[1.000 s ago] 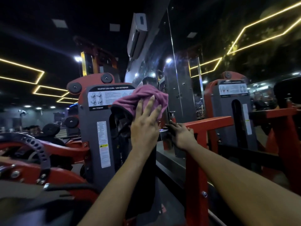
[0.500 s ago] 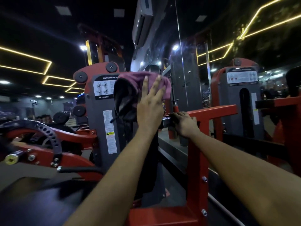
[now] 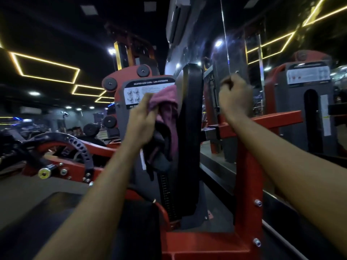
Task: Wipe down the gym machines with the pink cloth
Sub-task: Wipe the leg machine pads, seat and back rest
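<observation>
Machines in red and black filled the left, one with a curved plate of holes point(image 3: 82, 147), and behind it stood a leg machine point(image 3: 120, 102) bearing an instruction label point(image 3: 148, 92). Just right of that label the left hand point(image 3: 142, 119) gripped the pink cloth point(image 3: 165, 102), fingers bunched round its upper folds while the rest hung down against the left face of the black pad point(image 3: 191, 128). Holding it gathered like that probably gave a thick wad to drag down the side of the pad, rather than a loose sheet that would slip. The right hand point(image 3: 234, 96) hovered above the red bar point(image 3: 262, 121), fingers curled into a fist with nothing I could make out inside it. It seemed to be kept clear of the wiping, not bracing anything. Beyond it the mirror point(image 3: 234, 44) ran along the wall.

Half a second before, the left hand had lain flat with fingers spread, pressing the cloth over the top of the pad. By this moment the top was bare and the cloth had come round to the side, pinched instead of pressed. The right hand had been resting on the end of the red bar and had since lifted off it.
</observation>
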{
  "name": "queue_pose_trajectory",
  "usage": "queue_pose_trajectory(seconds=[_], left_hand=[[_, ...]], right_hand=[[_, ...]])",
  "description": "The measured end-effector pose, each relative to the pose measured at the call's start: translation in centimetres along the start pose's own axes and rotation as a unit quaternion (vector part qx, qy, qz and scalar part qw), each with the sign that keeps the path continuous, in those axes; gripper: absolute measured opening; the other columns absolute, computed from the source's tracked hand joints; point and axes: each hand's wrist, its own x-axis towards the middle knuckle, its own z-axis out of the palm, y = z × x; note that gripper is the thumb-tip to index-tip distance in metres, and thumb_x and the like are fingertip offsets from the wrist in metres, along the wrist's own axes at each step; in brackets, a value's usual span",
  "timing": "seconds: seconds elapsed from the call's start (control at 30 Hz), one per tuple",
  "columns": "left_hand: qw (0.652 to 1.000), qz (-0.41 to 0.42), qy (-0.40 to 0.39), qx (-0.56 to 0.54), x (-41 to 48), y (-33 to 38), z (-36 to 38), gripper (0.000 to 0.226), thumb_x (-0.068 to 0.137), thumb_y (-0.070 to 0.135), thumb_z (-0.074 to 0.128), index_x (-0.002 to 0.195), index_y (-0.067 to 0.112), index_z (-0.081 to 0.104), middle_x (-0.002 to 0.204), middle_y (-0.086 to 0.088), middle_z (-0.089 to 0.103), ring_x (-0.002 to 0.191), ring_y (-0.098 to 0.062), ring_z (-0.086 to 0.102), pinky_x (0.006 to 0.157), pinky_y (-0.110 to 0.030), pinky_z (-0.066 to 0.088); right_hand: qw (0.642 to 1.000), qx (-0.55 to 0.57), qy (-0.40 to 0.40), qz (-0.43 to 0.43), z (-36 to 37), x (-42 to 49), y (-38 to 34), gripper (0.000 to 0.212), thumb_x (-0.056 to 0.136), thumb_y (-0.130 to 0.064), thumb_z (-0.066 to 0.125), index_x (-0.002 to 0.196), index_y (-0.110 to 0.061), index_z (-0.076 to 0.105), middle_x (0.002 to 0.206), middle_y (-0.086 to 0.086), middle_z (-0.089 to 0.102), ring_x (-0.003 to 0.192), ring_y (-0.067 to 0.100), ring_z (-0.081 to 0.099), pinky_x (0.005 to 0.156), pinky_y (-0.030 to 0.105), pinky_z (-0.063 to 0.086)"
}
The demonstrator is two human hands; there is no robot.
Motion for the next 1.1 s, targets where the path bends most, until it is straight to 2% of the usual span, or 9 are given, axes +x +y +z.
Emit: queue_pose_trajectory(seconds=[0.17, 0.27, 0.33, 0.4, 0.47, 0.57, 0.87, 0.97, 1.1], left_hand=[[0.958, -0.136, -0.249, 0.044, 9.9, -2.3, -5.3, 0.022, 0.102, 0.008, 0.054, 0.112, 0.025, 0.063, 0.108, 0.003, 0.064, 0.101, -0.01, 0.058, 0.096, -0.032, 0.046], [0.934, -0.169, -0.31, 0.063, 13.7, -2.9, -7.0, 0.034, 0.103, 0.007, 0.053, 0.137, 0.013, 0.055, 0.125, -0.001, 0.059, 0.114, -0.009, 0.05, 0.097, -0.015, 0.038], [0.924, -0.184, -0.325, 0.082, 15.9, -2.9, -8.7, 0.04, 0.105, 0.01, 0.052, 0.144, 0.012, 0.048, 0.125, 0.005, 0.054, 0.116, -0.006, 0.046, 0.087, 0.001, 0.035], [0.912, -0.194, -0.347, 0.103, 18.0, -3.5, -10.5, 0.037, 0.105, 0.019, 0.054, 0.142, 0.017, 0.05, 0.127, 0.005, 0.058, 0.121, -0.009, 0.05, 0.096, -0.006, 0.036], [0.897, -0.211, -0.366, 0.13, 20.3, -4.2, -12.6, 0.046, 0.103, 0.03, 0.056, 0.148, 0.019, 0.047, 0.141, 0.0, 0.055, 0.136, -0.015, 0.047, 0.112, -0.026, 0.033], [0.873, -0.226, -0.38, 0.206, 23.1, -4.0, -15.8, 0.048, 0.103, 0.032, 0.058, 0.148, 0.025, 0.044, 0.135, 0.01, 0.05, 0.132, -0.012, 0.046, 0.11, -0.026, 0.033], [0.776, -0.337, -0.497, 0.194, 28.6, -1.4, -22.8, 0.02, 0.088, 0.028, 0.077, 0.099, 0.023, 0.061, 0.096, 0.005, 0.067, 0.088, -0.021, 0.068, 0.077, -0.036, 0.058], [0.769, -0.337, -0.499, 0.214, 29.8, -0.2, -23.5, 0.019, 0.096, 0.022, 0.066, 0.108, 0.014, 0.053, 0.094, 0.005, 0.059, 0.08, -0.016, 0.061, 0.057, -0.019, 0.046], [0.79, -0.356, -0.463, 0.186, 31.8, 1.0, -25.2, 0.018, 0.096, 0.02, 0.067, 0.1, 0.023, 0.05, 0.097, 0.007, 0.057, 0.086, -0.014, 0.058, 0.058, -0.021, 0.039]], right_hand=[[0.986, 0.073, -0.026, -0.149, 5.2, 2.8, -9.9, 0.021, 0.086, -0.01, 0.046, 0.082, -0.009, 0.067, 0.074, 0.006, 0.067, 0.069, 0.019, 0.059, 0.063, 0.038, 0.047], [0.967, 0.016, -0.239, -0.081, 9.7, 3.6, -13.0, 0.02, 0.088, -0.013, 0.051, 0.093, -0.01, 0.071, 0.092, 0.009, 0.072, 0.088, 0.023, 0.06, 0.08, 0.038, 0.051], [0.909, -0.023, -0.416, 0.014, 12.0, 4.2, -14.3, 0.018, 0.09, -0.023, 0.06, 0.104, -0.015, 0.067, 0.107, 0.009, 0.07, 0.101, 0.026, 0.061, 0.085, 0.035, 0.05], [0.837, -0.036, -0.541, 0.075, 13.4, 4.9, -15.2, 0.024, 0.089, -0.03, 0.064, 0.109, -0.017, 0.062, 0.107, 0.007, 0.066, 0.1, 0.025, 0.061, 0.08, 0.033, 0.048], [0.824, -0.015, -0.559, 0.096, 14.9, 6.3, -15.9, 0.017, 0.087, -0.031, 0.07, 0.096, -0.018, 0.063, 0.092, 0.001, 0.064, 0.088, 0.021, 0.061, 0.07, 0.028, 0.047], [0.842, 0.034, -0.534, 0.068, 16.3, 8.9, -16.6, 0.029, 0.084, -0.027, 0.079, 0.068, -0.019, 0.057, 0.068, -0.005, 0.06, 0.066, 0.009, 0.055, 0.049, 0.012, 0.036], [0.776, 0.145, -0.597, 0.141, 17.6, 17.6, -22.7, 0.022, 0.079, -0.033, 0.087, 0.065, -0.038, 0.073, 0.069, -0.019, 0.067, 0.068, -0.005, 0.06, 0.065, 0.015, 0.046], [0.732, 0.114, -0.645, 0.187, 17.0, 19.6, -23.5, 0.022, 0.078, -0.032, 0.089, 0.064, -0.031, 0.071, 0.068, -0.017, 0.066, 0.065, -0.004, 0.06, 0.062, 0.013, 0.044], [0.701, 0.089, -0.675, 0.211, 16.3, 21.1, -24.8, 0.021, 0.081, -0.029, 0.086, 0.077, -0.018, 0.069, 0.077, -0.007, 0.067, 0.077, 0.009, 0.061, 0.072, 0.024, 0.045]])
